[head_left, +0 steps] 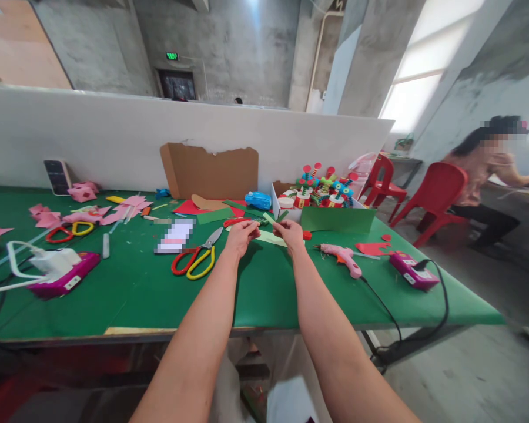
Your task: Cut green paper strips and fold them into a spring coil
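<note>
My right hand [291,233] pinches narrow green paper strips [270,219], whose ends stick out above the fingers. Close by on the left, my left hand [241,236] has its fingertips pressed together; what is between them is too small to make out. A pale green paper strip [271,237] runs between the two hands, and I cannot tell whether it is held or lying on the table. Scissors with a red and a yellow handle [199,258] lie left of my left hand. Behind that hand is a red-handled tool [235,221], partly hidden.
A pink glue gun [344,258] and a purple power strip [414,271] with cords lie right. Behind stands a white box [275,202] of colourful figures. Left are a phone [175,236], pink paper pieces [132,205] and another purple power strip [66,285]. A person [489,158] sits far right.
</note>
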A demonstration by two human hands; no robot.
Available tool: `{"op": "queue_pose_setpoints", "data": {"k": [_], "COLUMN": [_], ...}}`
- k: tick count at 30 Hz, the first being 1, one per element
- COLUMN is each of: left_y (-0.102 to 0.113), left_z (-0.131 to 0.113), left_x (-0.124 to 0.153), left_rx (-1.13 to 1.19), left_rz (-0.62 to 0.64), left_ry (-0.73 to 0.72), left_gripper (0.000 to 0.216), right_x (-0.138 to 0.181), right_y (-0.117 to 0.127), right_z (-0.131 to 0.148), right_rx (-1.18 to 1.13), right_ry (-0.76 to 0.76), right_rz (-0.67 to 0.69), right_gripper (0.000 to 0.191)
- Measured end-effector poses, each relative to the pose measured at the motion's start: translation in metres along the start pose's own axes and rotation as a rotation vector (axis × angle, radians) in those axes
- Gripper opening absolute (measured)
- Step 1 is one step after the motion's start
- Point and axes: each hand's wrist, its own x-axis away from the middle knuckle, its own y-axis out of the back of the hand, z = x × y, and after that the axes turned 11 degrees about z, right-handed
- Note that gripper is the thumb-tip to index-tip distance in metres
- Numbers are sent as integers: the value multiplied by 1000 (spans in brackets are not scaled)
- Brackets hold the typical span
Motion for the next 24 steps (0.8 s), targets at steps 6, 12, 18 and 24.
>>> {"op": "queue_pose_setpoints", "data": {"k": [6,12,18,24], "left_y": [0,0,-2,-3], "left_z": [-1,-2,-2,0], "left_x": [1,1,3,2], "left_rx": [42,41,36,13], "left_rz": [8,31,86,84], "left_ry": [12,16,20,27], "left_gripper": [24,19,18,19], "right_x": [0,-1,-2,-3], "right_y": [-1,-3,-2,-1], "right_z": [-1,0,-2,-4], "right_rx": [-88,-92,-62,-43], "right_ry": [-27,-33,-30,-15], "right_rz": [-14,7,20,24], "right_gripper": [35,38,39,40]}}
